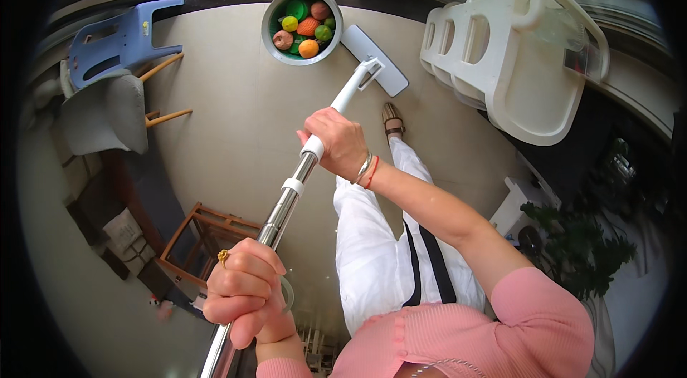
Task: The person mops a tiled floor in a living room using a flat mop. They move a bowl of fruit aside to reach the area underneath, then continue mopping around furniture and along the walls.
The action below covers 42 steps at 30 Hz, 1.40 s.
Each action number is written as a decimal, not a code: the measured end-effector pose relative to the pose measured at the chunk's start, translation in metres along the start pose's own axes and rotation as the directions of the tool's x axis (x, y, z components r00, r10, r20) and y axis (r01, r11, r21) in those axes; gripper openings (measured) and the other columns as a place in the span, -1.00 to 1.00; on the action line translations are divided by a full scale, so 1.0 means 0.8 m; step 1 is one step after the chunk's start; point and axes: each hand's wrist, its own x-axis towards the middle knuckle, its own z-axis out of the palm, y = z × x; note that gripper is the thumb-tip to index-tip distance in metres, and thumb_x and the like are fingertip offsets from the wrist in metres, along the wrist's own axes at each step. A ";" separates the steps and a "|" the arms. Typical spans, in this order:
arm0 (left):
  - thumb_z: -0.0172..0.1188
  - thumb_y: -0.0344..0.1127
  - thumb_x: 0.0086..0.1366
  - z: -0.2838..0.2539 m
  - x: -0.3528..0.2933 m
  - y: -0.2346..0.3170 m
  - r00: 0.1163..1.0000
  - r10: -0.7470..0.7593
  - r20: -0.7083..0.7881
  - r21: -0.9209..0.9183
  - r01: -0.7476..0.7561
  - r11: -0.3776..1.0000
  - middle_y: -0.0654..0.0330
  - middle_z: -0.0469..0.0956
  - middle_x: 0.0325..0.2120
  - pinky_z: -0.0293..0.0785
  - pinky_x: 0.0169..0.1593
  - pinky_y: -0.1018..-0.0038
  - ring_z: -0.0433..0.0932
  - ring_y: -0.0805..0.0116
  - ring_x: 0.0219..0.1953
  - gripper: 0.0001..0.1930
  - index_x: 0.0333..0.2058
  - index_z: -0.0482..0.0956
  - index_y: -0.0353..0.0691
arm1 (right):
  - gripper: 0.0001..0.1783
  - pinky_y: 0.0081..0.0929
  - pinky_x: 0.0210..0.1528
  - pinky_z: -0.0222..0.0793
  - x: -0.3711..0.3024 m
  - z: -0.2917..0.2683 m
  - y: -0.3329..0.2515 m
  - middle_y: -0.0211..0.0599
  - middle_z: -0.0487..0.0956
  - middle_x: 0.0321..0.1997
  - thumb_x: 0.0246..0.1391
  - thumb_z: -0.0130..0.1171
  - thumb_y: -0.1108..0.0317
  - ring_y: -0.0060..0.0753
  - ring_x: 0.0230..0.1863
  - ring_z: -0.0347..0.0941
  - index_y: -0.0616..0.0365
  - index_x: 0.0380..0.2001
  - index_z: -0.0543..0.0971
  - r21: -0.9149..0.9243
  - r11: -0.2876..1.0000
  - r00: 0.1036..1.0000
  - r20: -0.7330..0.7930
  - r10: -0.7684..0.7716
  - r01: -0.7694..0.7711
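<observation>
A flat mop with a white and silver telescopic handle [286,199] slants across the view from the lower left up to its rectangular grey-white head [376,61], which lies on the floor. My left hand [247,285] is wrapped round the upper metal part of the handle, a gold ring on one finger. Farther down, my right hand [336,138] grips the white section of the handle. Close to the left end of the mop head stands a round basin [268,43] holding oranges, green fruit and other colourful pieces.
A white stacked plastic shelf [540,110] stands at the right. On the left are a blue plastic chair [118,45], a grey chair with wooden legs [107,113] and a wooden-framed stool [207,235]. A leafy plant [580,249] is at the lower right. My sandalled foot [393,119] is near the mop head.
</observation>
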 end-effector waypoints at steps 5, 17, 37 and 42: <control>-0.01 0.14 0.35 0.016 -0.006 0.008 0.997 -0.071 0.013 0.038 0.071 0.997 0.34 0.21 -0.74 0.37 -0.52 0.58 0.19 0.52 -0.70 -0.50 -0.58 0.23 -0.13 | -0.84 -0.34 -0.51 0.51 -0.014 -0.004 0.006 -0.44 0.56 -0.43 -0.03 0.26 0.31 -0.35 -0.23 0.53 0.02 -0.50 0.46 0.027 1.000 0.999 0.037 0.007 -0.008; -0.04 0.24 0.28 0.049 0.022 -0.021 0.988 0.099 0.114 -0.039 -0.095 0.995 0.34 0.24 -0.68 0.31 -0.51 0.60 0.21 0.52 -0.66 -0.49 -0.50 0.24 -0.13 | -0.80 -0.31 -0.46 0.49 0.034 -0.052 0.031 -0.46 0.55 -0.42 0.00 0.27 0.25 -0.36 -0.23 0.51 0.02 -0.48 0.44 -0.032 0.999 0.999 -0.045 -0.017 0.016; -0.01 0.26 0.30 0.049 -0.057 -0.061 0.999 0.015 -0.032 0.073 -0.012 0.997 0.27 0.36 -0.54 0.48 -0.01 0.12 0.47 0.35 -0.45 -0.51 -0.41 0.29 -0.09 | -0.81 -0.24 -0.13 0.32 0.050 -0.080 0.084 -0.50 0.55 -0.33 -0.10 0.28 0.21 -0.34 0.05 0.45 -0.06 -0.41 0.51 -0.329 0.912 0.932 0.339 -0.127 0.244; -0.09 -0.28 0.42 0.019 -0.085 -0.057 0.973 -0.161 -0.168 0.044 0.170 0.984 0.30 0.23 -0.74 0.40 -0.27 0.29 0.29 0.43 -0.63 -0.66 -0.59 0.21 -0.15 | -0.88 -0.14 -0.19 0.35 0.046 -0.036 0.077 -0.46 0.55 -0.32 -0.06 0.14 0.24 -0.29 0.02 0.40 -0.08 -0.43 0.60 -0.326 0.930 0.801 0.596 0.064 0.169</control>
